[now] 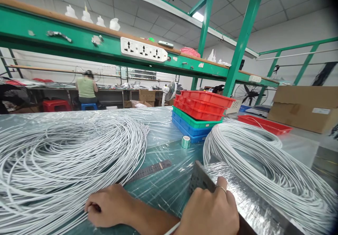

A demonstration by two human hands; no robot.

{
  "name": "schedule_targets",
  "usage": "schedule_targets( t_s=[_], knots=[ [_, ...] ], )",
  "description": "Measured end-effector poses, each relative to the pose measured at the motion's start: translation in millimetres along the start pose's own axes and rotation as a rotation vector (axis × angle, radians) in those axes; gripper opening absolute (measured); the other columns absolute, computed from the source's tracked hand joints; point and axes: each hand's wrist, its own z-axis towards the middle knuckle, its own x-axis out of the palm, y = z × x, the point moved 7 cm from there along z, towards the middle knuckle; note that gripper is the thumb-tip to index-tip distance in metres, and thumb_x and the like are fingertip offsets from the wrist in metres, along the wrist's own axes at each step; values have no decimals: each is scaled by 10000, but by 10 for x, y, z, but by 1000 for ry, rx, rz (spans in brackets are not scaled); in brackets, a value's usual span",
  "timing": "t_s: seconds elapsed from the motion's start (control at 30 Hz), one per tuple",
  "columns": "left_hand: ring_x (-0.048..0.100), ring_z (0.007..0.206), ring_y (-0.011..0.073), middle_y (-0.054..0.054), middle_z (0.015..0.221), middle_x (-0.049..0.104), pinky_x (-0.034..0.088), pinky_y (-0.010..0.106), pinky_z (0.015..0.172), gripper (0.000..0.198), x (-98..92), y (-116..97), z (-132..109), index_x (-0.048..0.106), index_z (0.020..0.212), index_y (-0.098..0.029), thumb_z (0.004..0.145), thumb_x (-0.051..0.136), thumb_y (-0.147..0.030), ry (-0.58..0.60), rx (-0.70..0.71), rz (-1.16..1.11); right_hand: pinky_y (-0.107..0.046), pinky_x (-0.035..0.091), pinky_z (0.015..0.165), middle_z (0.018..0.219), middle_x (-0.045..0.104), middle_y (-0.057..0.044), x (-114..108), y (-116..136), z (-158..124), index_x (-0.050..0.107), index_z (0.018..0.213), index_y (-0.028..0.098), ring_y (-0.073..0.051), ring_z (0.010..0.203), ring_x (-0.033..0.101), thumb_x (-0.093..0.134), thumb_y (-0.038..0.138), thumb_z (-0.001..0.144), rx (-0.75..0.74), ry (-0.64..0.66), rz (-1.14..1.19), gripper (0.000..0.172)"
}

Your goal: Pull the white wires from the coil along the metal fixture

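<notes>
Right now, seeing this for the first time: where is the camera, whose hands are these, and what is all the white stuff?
There is no machine here: one camera sits on a person's head and looks forward and down at their own bare hands. The left hand has its fingers closed on strands of the left coil of white cable. The right hand, wearing a ring, rests curled on a foil-wrapped slab; whether it grips anything is hidden. Also on the plastic-covered table: a second cable coil, a steel ruler, a green tape roll and stacked trays. Another person sits far behind.
</notes>
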Motion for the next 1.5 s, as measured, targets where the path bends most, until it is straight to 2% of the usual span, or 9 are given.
schedule_targets(
  t_s=[0.13,0.3,0.47,0.6,0.77,0.97,1.17,1.37,1.5],
  knots=[
    [413,352,143,53,1061,729,205,393,355,146,-2,-4,16,702,772,-176,652,645,-236,-3,12,8,-243,539,735,942,798,-10,-29,20,-1,728,984,239,-205,869,758,500,343,786,7,0,-4,319],
    [406,357,149,61,1028,729,203,389,368,142,-1,-6,4,713,801,-156,705,642,-233,22,1,-9,-239,542,714,919,801,-8,-41,31,5,733,973,235,-208,847,761,539,321,764,8,0,-19,298],
    [417,367,154,76,1031,725,228,399,365,202,-42,-21,3,725,843,-139,777,537,-172,-19,-6,-5,-255,557,717,932,802,-6,-48,51,12,727,958,237,-215,839,761,550,303,776,5,-2,-32,262],
    [422,364,151,69,1029,729,212,403,356,211,-10,-16,18,738,850,-139,728,575,-197,11,-9,2,-251,551,714,928,801,-9,-60,58,7,723,955,229,-215,841,758,559,295,775,2,3,-35,252],
    [391,337,147,72,1001,736,186,399,355,211,11,-15,10,736,810,-136,673,590,-203,-4,-2,-3,-221,520,687,914,800,-3,-66,61,-9,729,973,229,-183,822,754,546,300,783,-7,18,-30,272],
    [383,333,148,60,962,737,209,396,341,171,-33,-13,14,719,759,-148,669,578,-187,-55,-14,10,-235,518,682,922,798,-8,-36,55,-1,727,978,227,-195,850,756,526,317,779,-7,18,-30,297],
    [415,351,147,62,1006,735,235,399,348,189,0,-22,12,736,833,-142,701,610,-191,2,-16,10,-254,535,694,915,798,0,-26,36,16,709,958,247,-212,856,757,532,336,772,-9,19,-34,272],
    [402,360,152,81,976,726,227,386,340,151,-15,-22,16,704,793,-137,681,616,-188,-21,-9,-26,-256,546,709,915,798,13,-54,73,2,698,939,256,-212,846,756,545,327,783,-7,10,-39,230],
    [393,349,153,78,947,723,216,389,337,197,-19,-20,22,705,792,-134,639,585,-163,-27,-3,-34,-250,547,728,954,799,10,-67,65,-7,701,959,256,-207,880,756,533,319,794,-8,17,-46,243]
  ],
)
